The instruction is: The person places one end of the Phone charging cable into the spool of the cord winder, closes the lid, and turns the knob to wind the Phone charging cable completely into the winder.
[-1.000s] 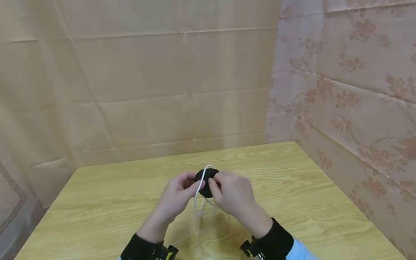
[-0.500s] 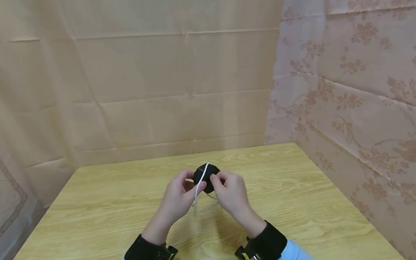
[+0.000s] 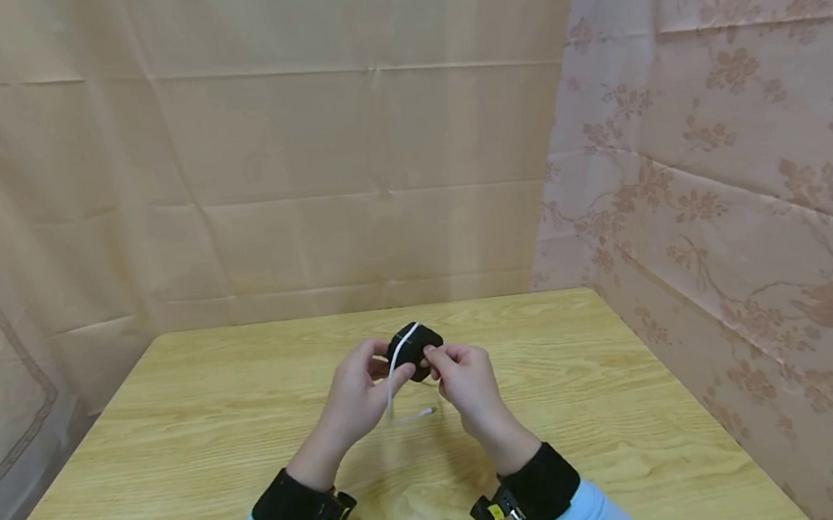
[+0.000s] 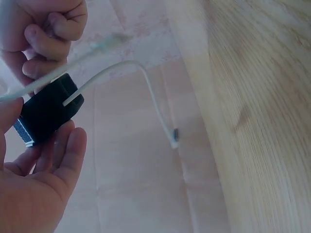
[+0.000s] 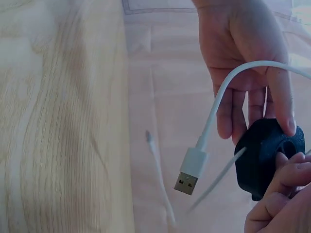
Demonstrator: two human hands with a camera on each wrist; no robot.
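Between both hands, above the table, is a small black block-shaped cable winder (image 3: 418, 352) with a round opening, best seen in the right wrist view. A white USB cable (image 3: 398, 350) runs out of it and over its face. My left hand (image 3: 356, 390) grips the winder from the left, thumb on the near face and fingers behind. At its right edge my right hand (image 3: 471, 382) pinches with curled fingers by the opening. The cable's USB plug (image 5: 190, 169) dangles free, and a thinner connector (image 4: 175, 138) hangs at the other end.
A wooden table (image 3: 201, 448) lies beneath the hands. Behind it hangs a beige cloth (image 3: 266, 182), and a floral cloth (image 3: 720, 206) is at the right. Each wrist wears a black strap (image 3: 290, 509) with a small camera.
The winder has turned and risen slightly, away from me. My right fingers have moved to its right edge. The cable's hanging loop has shifted, and a loose end now shows below the hands.
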